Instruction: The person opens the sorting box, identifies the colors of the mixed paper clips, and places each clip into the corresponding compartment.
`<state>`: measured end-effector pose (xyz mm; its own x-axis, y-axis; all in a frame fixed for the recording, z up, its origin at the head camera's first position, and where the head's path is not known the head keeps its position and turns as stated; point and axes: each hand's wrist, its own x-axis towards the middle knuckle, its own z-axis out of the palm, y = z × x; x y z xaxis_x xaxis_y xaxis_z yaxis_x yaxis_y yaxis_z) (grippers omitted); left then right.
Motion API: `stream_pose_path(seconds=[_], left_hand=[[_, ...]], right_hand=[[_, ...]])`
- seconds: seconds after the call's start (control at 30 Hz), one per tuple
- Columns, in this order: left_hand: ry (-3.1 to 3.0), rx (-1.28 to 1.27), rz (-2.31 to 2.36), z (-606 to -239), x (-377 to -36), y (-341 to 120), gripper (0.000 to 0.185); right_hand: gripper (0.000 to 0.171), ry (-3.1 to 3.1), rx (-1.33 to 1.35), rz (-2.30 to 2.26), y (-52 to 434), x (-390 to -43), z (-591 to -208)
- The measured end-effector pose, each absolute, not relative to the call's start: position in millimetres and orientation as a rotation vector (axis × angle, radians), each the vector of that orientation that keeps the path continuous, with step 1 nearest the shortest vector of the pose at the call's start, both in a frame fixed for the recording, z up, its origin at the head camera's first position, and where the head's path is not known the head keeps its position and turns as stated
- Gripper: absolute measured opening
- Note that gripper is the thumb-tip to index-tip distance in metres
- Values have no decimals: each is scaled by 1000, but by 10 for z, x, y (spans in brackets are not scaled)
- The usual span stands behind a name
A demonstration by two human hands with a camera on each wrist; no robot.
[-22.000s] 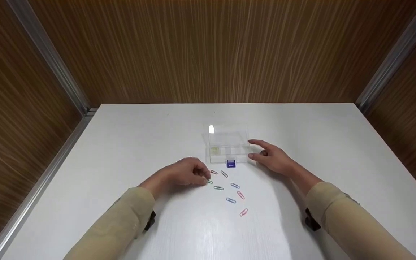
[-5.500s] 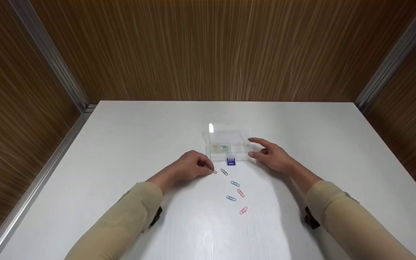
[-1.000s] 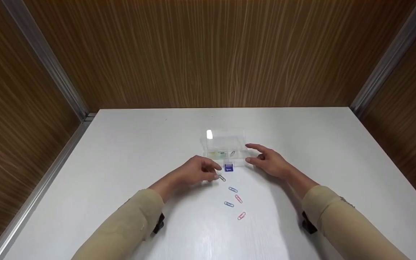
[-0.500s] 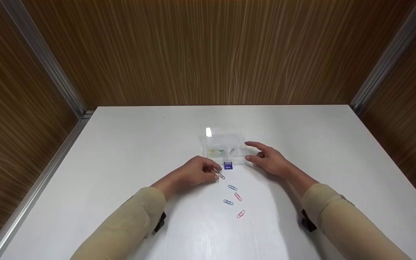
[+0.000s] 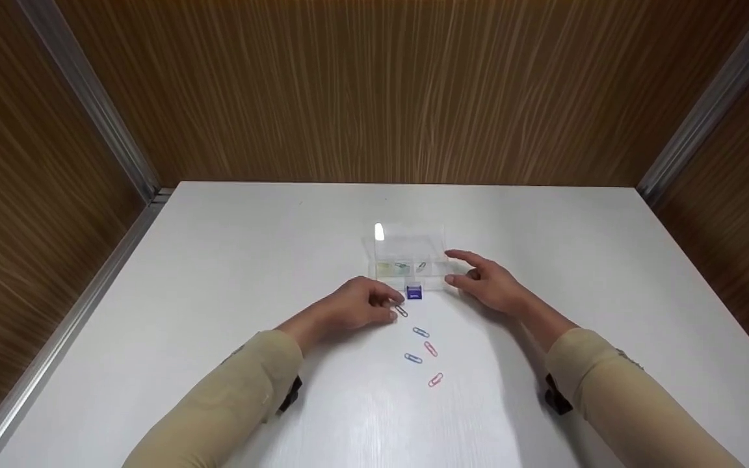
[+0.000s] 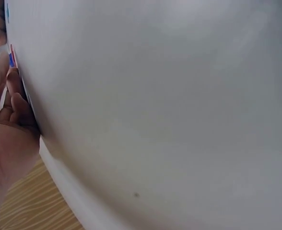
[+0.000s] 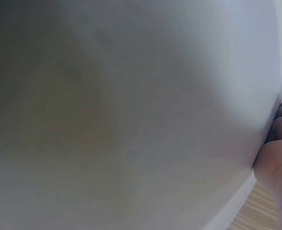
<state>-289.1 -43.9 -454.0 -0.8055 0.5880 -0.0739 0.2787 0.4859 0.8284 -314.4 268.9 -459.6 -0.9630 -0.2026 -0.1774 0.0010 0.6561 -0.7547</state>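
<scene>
In the head view my left hand [image 5: 360,304] is low over the table, thumb and forefinger parted beside a dark paper clip [image 5: 402,311]. The forefinger tip is right at the clip's upper end. An open clear plastic box [image 5: 438,285] with a purple front latch [image 5: 414,292] stands just beyond. Its back row shows yellow [image 5: 383,268], green [image 5: 402,266] and dark clips [image 5: 421,266] in separate compartments. My right hand [image 5: 488,284] is at the box's right side, forefinger extended by the raised lid [image 5: 410,242] and thumb at the front part.
Nearer me lie two blue paper clips [image 5: 420,332] and two red ones, the upper red clip [image 5: 430,349] between the blues. The white table [image 5: 270,247] meets wood-grain panels [image 5: 374,91] at the back and sides.
Since the oldest frame, the green clips and a reddish one left the table; green and dark clips now show in the box. Lately my left forefinger has edged right, closer to the dark clip.
</scene>
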Motion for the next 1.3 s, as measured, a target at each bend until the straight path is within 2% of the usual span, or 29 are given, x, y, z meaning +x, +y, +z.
stream_pose_path(seconds=[0.4,0.73,1.03,1.3], left_hand=[[2393,707,1189,-4553,-2887,-435,31],[2399,738,1193,-4534,-2876,-435,20],[2421,693,1191,-4531,-2853,-410,32],[2419,761,1112,-4525,-2827,-417,27]], right_hand=[[68,2649,-194,-1188,2701,-3155,-4602],[68,2646,-193,-1185,2702,-3161,-4600],[67,2639,-188,-1192,2696,-3162,-4589],[69,2639,-190,-1218,2700,-3146,-4605]])
